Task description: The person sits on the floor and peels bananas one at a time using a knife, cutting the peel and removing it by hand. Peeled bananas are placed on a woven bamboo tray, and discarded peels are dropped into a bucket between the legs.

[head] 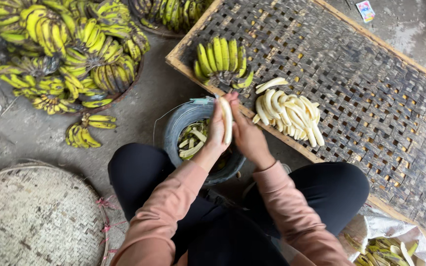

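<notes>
My left hand (216,129) and my right hand (247,137) meet over a dark round bucket (183,118) and hold one pale peeled banana (227,119) upright between them. Green peels (193,140) lie inside the bucket. Just right of my hands, a pile of peeled bananas (288,115) rests on a large woven bamboo tray (361,88). An unpeeled yellow-green bunch (221,60) sits on the tray's near corner, above my hands.
A basket heaped with banana bunches (65,49) stands at the upper left, a loose bunch (86,130) on the concrete below it. A round woven tray (35,216) lies at the lower left. A white sack of peels (390,244) sits at the lower right.
</notes>
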